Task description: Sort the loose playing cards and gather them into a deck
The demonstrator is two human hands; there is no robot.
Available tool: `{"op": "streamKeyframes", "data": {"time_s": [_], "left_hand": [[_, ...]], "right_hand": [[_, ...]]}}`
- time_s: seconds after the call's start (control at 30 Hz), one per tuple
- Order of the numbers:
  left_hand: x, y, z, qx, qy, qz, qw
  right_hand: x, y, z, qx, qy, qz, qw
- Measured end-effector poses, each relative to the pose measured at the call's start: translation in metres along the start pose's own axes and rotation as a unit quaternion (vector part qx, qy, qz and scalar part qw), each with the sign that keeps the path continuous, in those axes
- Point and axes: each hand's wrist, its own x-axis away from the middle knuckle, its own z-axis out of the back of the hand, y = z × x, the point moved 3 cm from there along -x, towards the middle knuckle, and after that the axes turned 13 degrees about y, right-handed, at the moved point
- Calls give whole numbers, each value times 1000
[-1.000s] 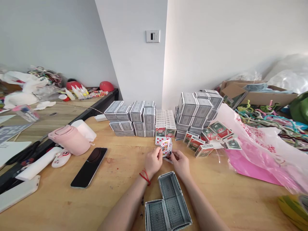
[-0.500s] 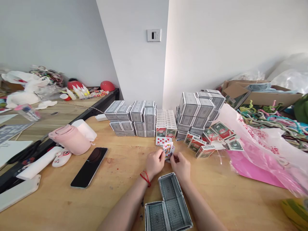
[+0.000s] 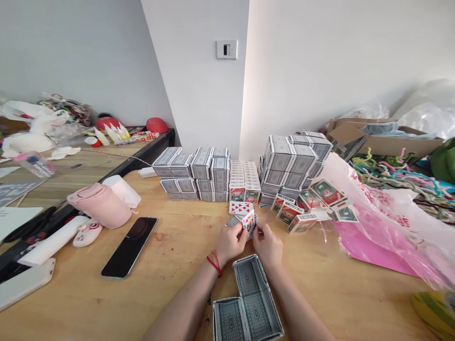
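Observation:
My left hand [image 3: 232, 244], with a red string at its wrist, pinches a face-up king playing card [image 3: 248, 220]. Close beside it, the fingers of my right hand [image 3: 268, 244] are closed at the card's right edge, their tips partly hidden. A heart card [image 3: 241, 208] lies just beyond on the table, and a grey-backed card [image 3: 232, 221] shows behind my left fingers. Between my forearms sits an L-shaped piece of open boxes folded from grey-backed cards [image 3: 254, 289].
Blocks built from cards stand at the back left [image 3: 177, 162] and right [image 3: 289, 161], with upright card packs [image 3: 244, 180] between. Loose card packs [image 3: 291, 213] lie beside pink plastic [image 3: 377, 241]. A phone [image 3: 130, 247] and pink cup [image 3: 103, 204] are on the left.
The king card has tilted and shifted slightly right in my fingers. The grey-backed card now shows behind my left hand. The view has shifted a little.

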Motion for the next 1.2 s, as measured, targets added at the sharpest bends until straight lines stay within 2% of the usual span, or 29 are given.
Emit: {"op": "streamKeyframes", "data": {"time_s": [0.1,0.2,0.3,0.57,0.73,0.9,0.97,1.03,1.13,1.2], "left_hand": [[0,-2,-1,-3,-1,10,1000],[0,-3,0,-17,5,18,1000],[-1,-2,0,-15,-3,10,1000],[-1,1,3,-17,-14,-42,999],[1,2,2,-35,-21,-65,997],[0,-1,2,-5,-31,-22,999],[-2,-4,3,17,-20,20,999],[-3,-7,3,38,-7,61,997],[-4,-10,3,73,-2,101,992],[-4,-11,2,102,-6,119,988]], "right_hand": [[0,-1,1,4,5,-4,1000],[-2,1,0,-50,-19,-42,998],[-3,2,-1,-77,-40,-51,995],[0,3,-3,-26,-38,-14,999],[0,2,-2,-18,-33,-25,999],[-3,1,1,-99,-15,-87,991],[-5,3,1,-160,-19,-141,977],[-7,6,-2,-237,-34,-211,948],[-7,7,-8,-381,-80,-313,866],[-7,5,-12,-461,-117,-351,807]]}}
